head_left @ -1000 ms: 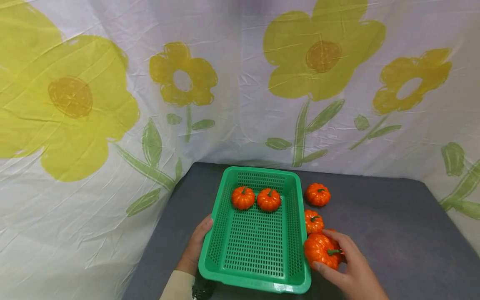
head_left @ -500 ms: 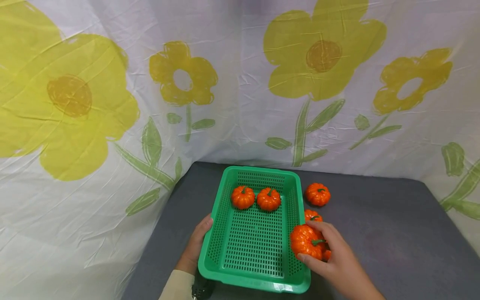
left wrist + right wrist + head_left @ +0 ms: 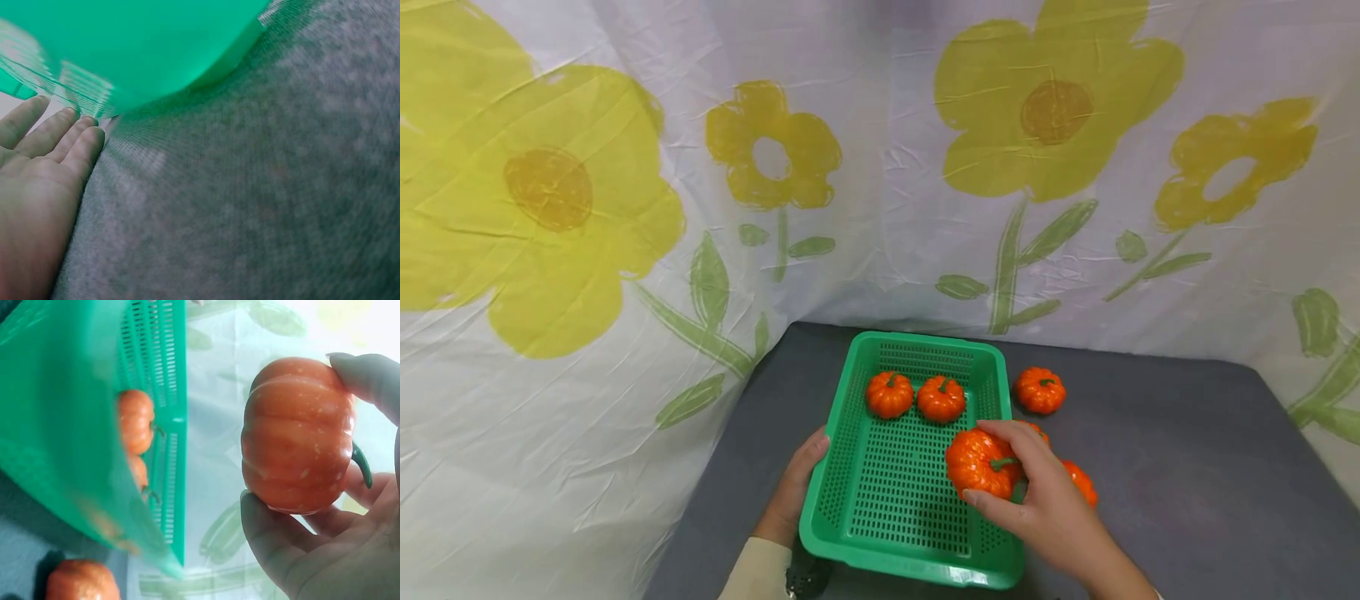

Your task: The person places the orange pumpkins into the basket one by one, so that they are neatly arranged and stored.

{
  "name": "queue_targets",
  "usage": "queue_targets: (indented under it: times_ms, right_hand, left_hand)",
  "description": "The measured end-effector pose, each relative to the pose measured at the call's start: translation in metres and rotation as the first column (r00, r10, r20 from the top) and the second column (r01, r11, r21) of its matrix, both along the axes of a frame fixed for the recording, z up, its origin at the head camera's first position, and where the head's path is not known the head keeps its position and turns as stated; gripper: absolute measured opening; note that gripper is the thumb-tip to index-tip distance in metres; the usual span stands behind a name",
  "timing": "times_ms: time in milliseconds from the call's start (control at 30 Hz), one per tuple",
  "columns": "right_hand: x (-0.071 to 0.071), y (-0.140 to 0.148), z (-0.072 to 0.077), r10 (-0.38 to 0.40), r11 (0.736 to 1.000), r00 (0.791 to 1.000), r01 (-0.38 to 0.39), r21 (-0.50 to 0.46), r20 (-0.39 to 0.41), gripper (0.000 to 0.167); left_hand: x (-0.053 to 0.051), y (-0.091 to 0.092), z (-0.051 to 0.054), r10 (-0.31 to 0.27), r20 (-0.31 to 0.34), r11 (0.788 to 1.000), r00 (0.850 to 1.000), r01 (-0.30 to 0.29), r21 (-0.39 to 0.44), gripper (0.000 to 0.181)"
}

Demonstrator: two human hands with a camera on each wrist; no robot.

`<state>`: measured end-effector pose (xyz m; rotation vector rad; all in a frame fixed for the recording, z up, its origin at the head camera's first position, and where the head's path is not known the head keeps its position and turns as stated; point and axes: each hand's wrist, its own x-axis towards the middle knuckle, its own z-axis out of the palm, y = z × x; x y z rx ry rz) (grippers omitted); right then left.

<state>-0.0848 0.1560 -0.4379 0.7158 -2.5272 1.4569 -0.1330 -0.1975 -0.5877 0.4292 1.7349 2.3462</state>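
Note:
A small orange pumpkin with a green stem (image 3: 977, 462) is pinched between the thumb and fingers of my right hand (image 3: 1045, 496). It hangs above the right side of a green perforated plastic basket (image 3: 811, 525). In the right wrist view the held pumpkin (image 3: 300, 437) is off the table, stem toward the palm. My left hand (image 3: 793, 487) rests against the basket's left side; the left wrist view shows its fingers (image 3: 81, 153) nearly straight at the basket wall. Two pumpkins, one left (image 3: 889, 395) and one right (image 3: 941, 400), sit side by side at the basket's far end.
Right of the basket on the dark grey table (image 3: 1180, 467), one pumpkin (image 3: 1040, 391) lies at the back and another (image 3: 1082, 482) beside my right hand. A third (image 3: 1037, 430) is mostly hidden behind that hand. A flower-printed white cloth (image 3: 880, 183) hangs behind the table.
My right hand has carried the pumpkin leftward and up from beside the basket to over its right side, uncovering another pumpkin on the table. The left hand has stayed at the basket.

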Motion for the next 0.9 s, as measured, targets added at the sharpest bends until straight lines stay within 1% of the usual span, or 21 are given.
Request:
queue_targets:
  times_ms: [133,200,333,500,667,767,900]
  right_hand:
    - [-0.009,-0.010,0.006,0.020,1.000,1.000,-0.020,0.001,0.005,0.065]
    - [-0.014,-0.015,0.007,0.033,0.999,0.999,-0.033,-0.007,0.029,0.066]
    - [-0.025,-0.024,0.006,0.031,1.000,0.996,-0.031,-0.005,0.083,0.068]
    - [-0.037,-0.034,0.007,0.015,0.999,0.997,-0.018,0.032,0.078,0.070]
    - [-0.049,-0.045,0.011,0.012,1.000,0.995,-0.015,0.026,0.098,0.072]
    - [-0.058,-0.052,0.010,0.010,1.000,0.991,-0.013,0.020,0.135,0.072]
    - [-0.069,-0.059,0.001,-0.007,1.000,0.980,0.003,0.021,0.198,0.074]
  left_hand:
    - [0.000,0.000,0.001,0.011,-0.001,1.000,1.000,-0.011,-0.004,0.063]
    - [0.001,0.000,0.002,0.016,-0.005,1.000,1.000,-0.016,-0.011,0.064]
    - [0.002,0.000,0.002,0.014,-0.002,1.000,1.000,-0.014,-0.026,0.064]
    - [0.002,-0.001,0.000,0.025,0.014,0.999,1.000,-0.025,-0.036,0.063]
    - [0.003,0.000,0.001,0.032,0.016,0.999,0.999,-0.032,-0.038,0.063]
    - [0.002,0.000,0.001,0.017,0.004,1.000,1.000,-0.017,-0.023,0.062]
    - [0.000,0.001,0.001,0.003,-0.015,1.000,1.000,-0.003,-0.012,0.062]
